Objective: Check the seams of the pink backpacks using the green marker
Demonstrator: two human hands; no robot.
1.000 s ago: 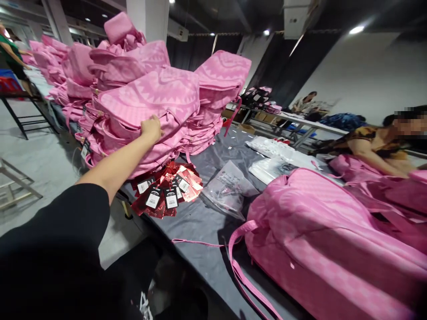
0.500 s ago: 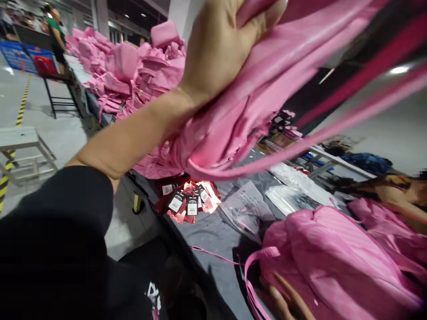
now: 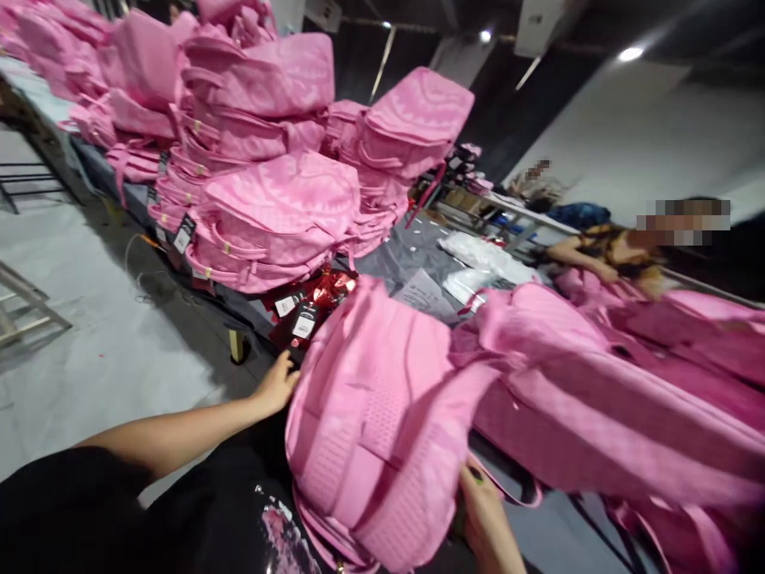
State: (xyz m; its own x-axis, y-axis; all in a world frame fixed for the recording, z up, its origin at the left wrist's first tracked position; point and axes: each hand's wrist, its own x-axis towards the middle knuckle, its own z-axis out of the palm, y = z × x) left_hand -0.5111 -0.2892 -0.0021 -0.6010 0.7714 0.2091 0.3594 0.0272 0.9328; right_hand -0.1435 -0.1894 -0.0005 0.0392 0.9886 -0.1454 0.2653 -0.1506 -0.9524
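Note:
A pink backpack [image 3: 382,399] stands tilted in front of me, its padded back panel and shoulder straps facing me. At its left edge is my left hand [image 3: 278,387], fingers curled against the side and partly hidden by it. My right hand [image 3: 481,498] grips the lower right side by the shoulder strap, with its fingertips out of sight behind the fabric. Just beyond my left hand lie black hang tags [image 3: 304,321] with white labels on shiny red packaging [image 3: 328,288]. Another large pink backpack [image 3: 598,399] lies to the right.
Stacked pink backpacks [image 3: 275,215] line the dark-covered table [image 3: 388,259] at the far left. White plastic bags [image 3: 490,263] lie near the middle. Across the table, a person [image 3: 621,255] handles pink bags. A wooden stool [image 3: 29,303] stands on the left floor.
My left hand was raised high, holding a pink backpack; it is now low at a backpack's left edge. My right hand has moved from the right-hand backpack to this one. The view has swung right.

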